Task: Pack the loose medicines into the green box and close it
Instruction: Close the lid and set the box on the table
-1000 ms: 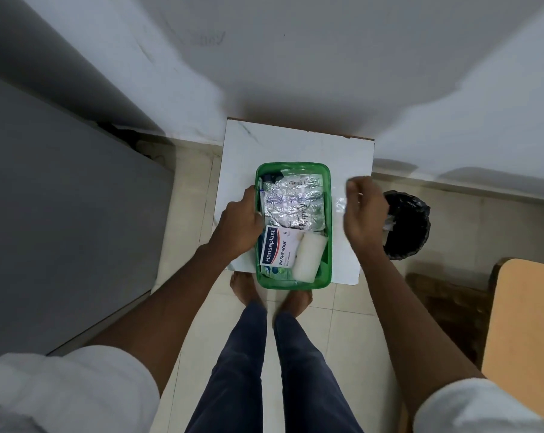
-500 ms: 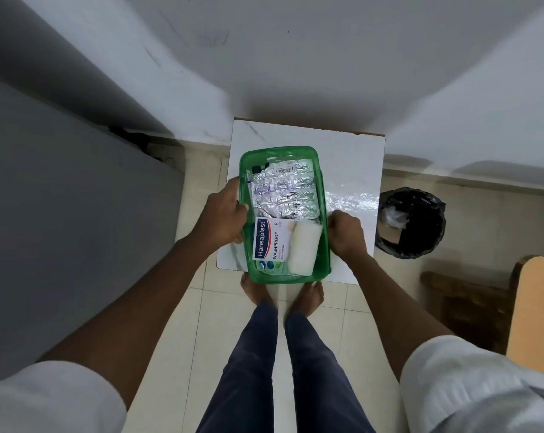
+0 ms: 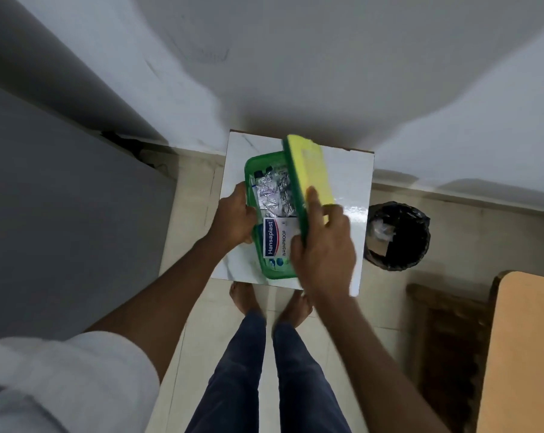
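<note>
Count: one translucent green plastic box (image 3: 251, 170) between the two hands; one green-rimmed yellow lid (image 3: 311, 167), gripped at the right hand (image 3: 325, 251); one white Hansaplast carton (image 3: 275, 237) beside the left hand (image 3: 234, 218); foil blister strips (image 3: 272, 195), number unclear; one black bin (image 3: 397, 237).

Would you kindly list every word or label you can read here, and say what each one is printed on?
"Hansaplast": white letters on the blue band of the white plaster carton in the green plastic box.
"WASHPROOF": dark letters on the same carton.
Print on the silver foil blister strips: too small to read.
Yellow lid with green rim: no legible text.
</note>
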